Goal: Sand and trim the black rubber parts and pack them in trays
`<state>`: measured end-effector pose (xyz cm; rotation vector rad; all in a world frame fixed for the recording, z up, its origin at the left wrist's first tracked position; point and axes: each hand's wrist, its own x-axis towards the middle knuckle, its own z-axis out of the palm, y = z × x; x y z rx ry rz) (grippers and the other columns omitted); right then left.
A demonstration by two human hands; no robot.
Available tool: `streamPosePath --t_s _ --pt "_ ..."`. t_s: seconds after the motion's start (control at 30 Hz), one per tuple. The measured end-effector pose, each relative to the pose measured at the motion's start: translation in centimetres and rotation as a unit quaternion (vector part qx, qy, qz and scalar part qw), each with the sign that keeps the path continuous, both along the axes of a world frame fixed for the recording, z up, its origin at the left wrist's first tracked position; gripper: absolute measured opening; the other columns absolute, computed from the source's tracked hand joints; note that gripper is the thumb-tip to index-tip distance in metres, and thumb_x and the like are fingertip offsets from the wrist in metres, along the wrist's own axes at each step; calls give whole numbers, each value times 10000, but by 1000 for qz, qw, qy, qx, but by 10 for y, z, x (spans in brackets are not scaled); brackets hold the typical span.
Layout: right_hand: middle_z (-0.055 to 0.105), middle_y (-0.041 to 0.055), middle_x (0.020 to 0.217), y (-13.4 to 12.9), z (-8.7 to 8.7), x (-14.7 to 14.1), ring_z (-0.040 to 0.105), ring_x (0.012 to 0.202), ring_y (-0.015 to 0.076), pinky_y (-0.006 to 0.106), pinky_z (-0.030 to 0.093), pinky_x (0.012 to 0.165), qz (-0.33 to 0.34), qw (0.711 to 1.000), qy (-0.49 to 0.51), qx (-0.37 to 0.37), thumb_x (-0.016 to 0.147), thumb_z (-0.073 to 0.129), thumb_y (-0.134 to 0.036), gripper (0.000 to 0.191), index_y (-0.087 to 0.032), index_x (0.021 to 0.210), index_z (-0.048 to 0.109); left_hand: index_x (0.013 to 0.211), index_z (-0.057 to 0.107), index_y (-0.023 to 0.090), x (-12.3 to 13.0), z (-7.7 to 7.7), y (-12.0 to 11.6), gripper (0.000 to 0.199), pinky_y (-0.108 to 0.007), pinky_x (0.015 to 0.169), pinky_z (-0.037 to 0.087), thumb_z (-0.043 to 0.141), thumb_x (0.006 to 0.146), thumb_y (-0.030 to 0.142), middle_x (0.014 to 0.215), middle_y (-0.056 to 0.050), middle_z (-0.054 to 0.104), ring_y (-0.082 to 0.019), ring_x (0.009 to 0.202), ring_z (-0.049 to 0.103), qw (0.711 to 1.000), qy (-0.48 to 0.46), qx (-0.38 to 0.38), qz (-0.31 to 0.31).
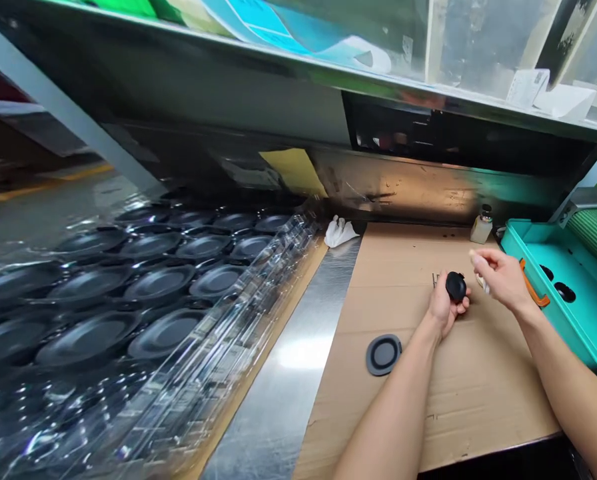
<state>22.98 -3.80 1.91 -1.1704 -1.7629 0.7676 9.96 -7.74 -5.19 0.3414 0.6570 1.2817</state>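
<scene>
Fingers of the left hand (442, 307) cradle a round black lid (456, 287) toward the cardboard's (401, 280) far right corner, seemingly for steadiness, beside the curled right hand (501, 277), its contents indistinct.

Light on the cardboard (478, 373) is even and fairly bright, with only soft, faint shadows. Just left of the cardboard, a white glare burns on the metal strip (273, 413); farther left, the clear plastic wrap (228, 347) breaks into sharp glints and streaks. Beyond the cardboard's far edge, the metal wall (408, 187) carries orange and greenish reflections beneath a dim, dark panel (228, 100). The black cap (456, 287) above the cardboard shows little surface detail. Well left of the cardboard, the floor (78, 183) is smeared by blur, and shapes stretch towards the picture's edges.
</scene>
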Motion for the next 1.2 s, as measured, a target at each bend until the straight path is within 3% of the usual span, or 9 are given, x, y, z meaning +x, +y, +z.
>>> streamPosePath --t_s 0.07,0.17,0.4,0.57,0.77,0.97,1.1,1.2 --pt "717 47 823 -18 -22 5 632 684 180 292 496 604 6 999 -35 18 917 629 -521 335 -204 959 730 1004 571 167 3 -2 0 492 -199 389 262 277 1027 561 644 -47 629 -114 413 512 999 31 5 -1" --pt "732 57 911 -21 -43 11 664 827 208 324 498 750 27 990 -108 91 946 583 -388 218 -218 939 718 859 574 163 8 -6 1 497 -213 363 259 290 1031 533 573 -33 596 -110 374 486 995 96 11 19" --pt "701 66 945 -6 -59 15 636 844 212 321 447 757 30 973 -185 132 955 531 -313 169 -223 922 670 780 631 152 11 -14 0 592 -223 375 322 361 990 635 488 -37 585 -111 359 476 977 203 46 45" --pt "701 51 889 -5 -58 20 614 799 196 299 424 739 37 970 -222 96 931 545 -277 144 -222 861 659 731 643 154 11 -16 -4 611 -224 402 359 386 978 651 505 -54 616 -115 377 505 957 277 64 53" --pt "706 56 878 -8 -47 20 611 806 177 271 411 738 56 974 -206 73 949 517 -223 179 -199 851 665 657 627 152 15 -6 -10 672 -234 415 385 374 949 702 473 -52 592 -120 374 493 933 352 55 53" --pt "708 54 869 -7 -48 23 599 792 180 276 388 745 65 960 -266 62 932 564 -240 146 -200 847 676 673 623 150 17 -4 -10 675 -244 416 403 383 926 728 519 -64 621 -127 384 514 931 355 48 65" --pt "716 62 937 -9 -47 21 604 814 175 268 386 744 42 966 -247 70 942 528 -232 166 -196 896 683 701 620 152 18 -6 -11 668 -239 425 416 398 921 743 511 -54 614 -131 394 527 923 373 68 70" --pt "712 54 880 -10 -44 20 593 770 174 272 368 706 46 962 -265 52 935 536 -249 167 -200 845 669 727 624 149 19 -6 -13 663 -238 424 418 405 920 744 520 -52 620 -132 399 534 921 377 69 78"
